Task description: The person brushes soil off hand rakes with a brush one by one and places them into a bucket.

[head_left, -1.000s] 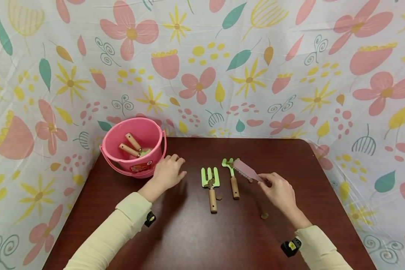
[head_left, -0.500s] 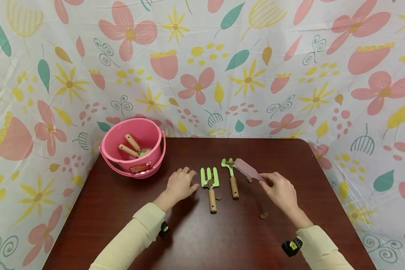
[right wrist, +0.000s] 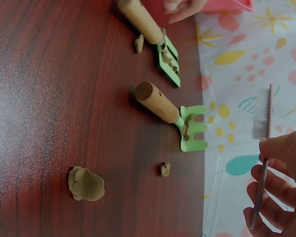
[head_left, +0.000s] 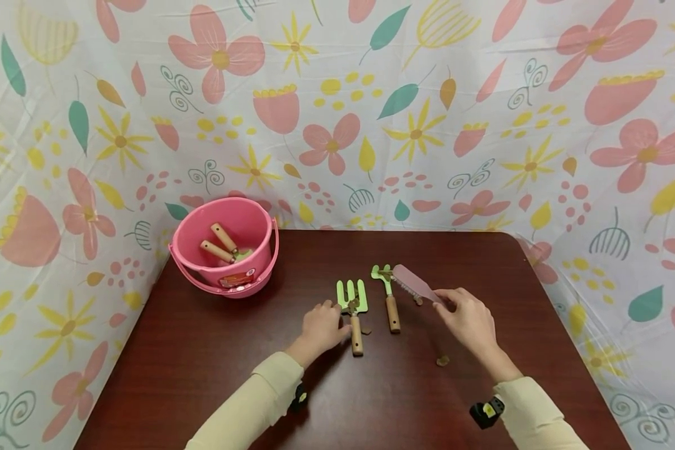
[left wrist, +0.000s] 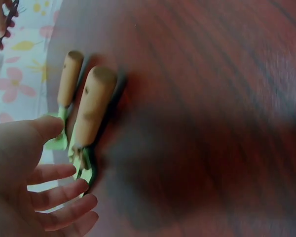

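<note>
My left hand (head_left: 323, 328) hovers just left of a green hand fork (head_left: 357, 337) with a wooden handle. In the left wrist view its thumb and fingers (left wrist: 66, 202) are spread around the fork's neck without gripping. Brown clay-like bits stick to the fork. Beside it lies a smaller green rake (head_left: 392, 315), also wooden-handled, with brown bits on its head (right wrist: 187, 128). My right hand (head_left: 467, 319) holds a pink brush (head_left: 413, 284) by its handle, pinched between thumb and fingers. The brush's white bristles (right wrist: 260, 114) face the rake, above the table.
A pink bucket (head_left: 262, 261) stands at the table's back left, with two wooden-handled tools (head_left: 218, 251) inside. A brown lump (right wrist: 86, 183) and smaller crumbs (right wrist: 165, 169) lie on the dark table (head_left: 382, 406). A flowered cloth (head_left: 337, 75) hangs behind.
My left hand has moved right and toward the front, from beside the bucket to the hand fork. The right hand stays nearly still with the brush.
</note>
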Action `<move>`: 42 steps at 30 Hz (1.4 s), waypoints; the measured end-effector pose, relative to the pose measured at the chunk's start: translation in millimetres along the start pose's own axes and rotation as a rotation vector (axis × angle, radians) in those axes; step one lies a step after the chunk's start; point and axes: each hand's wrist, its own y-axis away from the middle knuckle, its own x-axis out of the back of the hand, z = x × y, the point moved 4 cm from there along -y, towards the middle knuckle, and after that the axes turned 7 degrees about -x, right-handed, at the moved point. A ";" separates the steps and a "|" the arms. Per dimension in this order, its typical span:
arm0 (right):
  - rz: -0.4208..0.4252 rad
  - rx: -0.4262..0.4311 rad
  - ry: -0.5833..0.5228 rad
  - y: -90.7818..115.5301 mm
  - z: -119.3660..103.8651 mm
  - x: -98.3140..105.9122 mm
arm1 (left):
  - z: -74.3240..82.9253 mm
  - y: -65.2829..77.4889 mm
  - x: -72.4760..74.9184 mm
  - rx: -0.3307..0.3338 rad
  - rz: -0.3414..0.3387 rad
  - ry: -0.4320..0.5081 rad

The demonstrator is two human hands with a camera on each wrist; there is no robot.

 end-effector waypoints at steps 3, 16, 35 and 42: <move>-0.002 -0.003 -0.003 0.0 1.1 -0.5 | 7.1 -1.4 -6.4 0.034 -0.003 0.031; 0.003 -0.004 0.006 1.8 2.5 -0.3 | 24.3 -6.7 -24.2 0.180 0.010 0.125; -0.008 -0.014 0.012 2.5 3.3 -0.6 | -3.8 -6.5 -17.5 0.242 0.024 0.165; -0.011 -0.014 0.007 2.9 2.8 -1.3 | -18.8 -6.6 -15.5 0.262 0.037 0.113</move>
